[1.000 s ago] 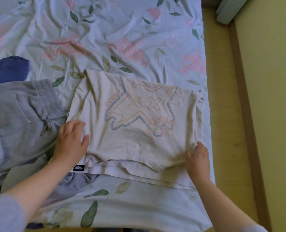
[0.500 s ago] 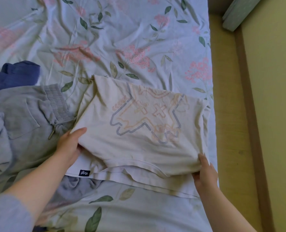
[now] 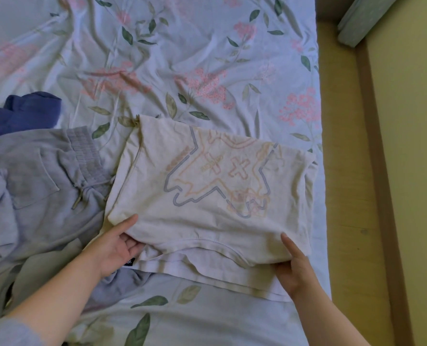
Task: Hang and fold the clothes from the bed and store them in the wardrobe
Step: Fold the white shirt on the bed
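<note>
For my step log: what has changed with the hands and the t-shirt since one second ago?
The left hand, earlier flat on the t-shirt, has slid under its near left corner and grips it, thumb on top. The right hand has likewise slipped under the near right corner. The t-shirt stays folded on the bed; the grey trousers have not moved.

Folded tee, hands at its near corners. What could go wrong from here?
1. The left hand and right hand grip only the near corners of the folded cream printed T-shirt; if lifted, the far half may sag and unfold.
2. Its lower layer's hem pokes out unevenly and could slip free.
3. Its left edge lies against the grey drawstring sweatpants, which might drag along.
</note>
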Action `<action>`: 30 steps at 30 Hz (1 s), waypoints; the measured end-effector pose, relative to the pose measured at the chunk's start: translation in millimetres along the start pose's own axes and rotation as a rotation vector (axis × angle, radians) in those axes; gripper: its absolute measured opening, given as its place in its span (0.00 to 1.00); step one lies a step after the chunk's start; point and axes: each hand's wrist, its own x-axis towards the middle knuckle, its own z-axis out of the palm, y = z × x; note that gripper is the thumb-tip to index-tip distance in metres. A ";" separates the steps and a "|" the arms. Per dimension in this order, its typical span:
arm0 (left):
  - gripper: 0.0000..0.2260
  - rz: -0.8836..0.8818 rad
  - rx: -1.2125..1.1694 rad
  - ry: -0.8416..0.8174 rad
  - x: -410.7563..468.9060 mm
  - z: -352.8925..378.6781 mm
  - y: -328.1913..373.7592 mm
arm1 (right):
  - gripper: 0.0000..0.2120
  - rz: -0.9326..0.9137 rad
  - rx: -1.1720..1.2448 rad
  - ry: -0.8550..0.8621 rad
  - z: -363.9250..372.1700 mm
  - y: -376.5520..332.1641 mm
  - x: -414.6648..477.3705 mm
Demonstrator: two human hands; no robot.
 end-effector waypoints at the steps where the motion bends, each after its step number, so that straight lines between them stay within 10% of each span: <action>1: 0.17 -0.035 0.060 -0.026 -2.1 1.9 -2.3 | 0.20 0.001 -0.019 -0.013 1.3 -0.2 0.5; 9: 0.09 -0.119 0.155 0.038 -18.4 19.3 -37.5 | 0.08 0.125 -0.114 0.205 -1.2 16.0 -12.6; 16: 0.20 0.147 0.958 0.294 -29.4 8.8 -32.6 | 0.15 -0.131 -0.995 0.474 5.8 14.1 -27.0; 22: 0.15 0.577 1.171 0.474 -23.1 19.5 10.9 | 0.15 -0.411 -1.135 0.272 75.0 7.3 -35.4; 30: 0.07 0.683 1.009 0.507 10.0 1.9 60.4 | 0.07 -0.533 -1.274 -0.076 217.5 19.9 -11.5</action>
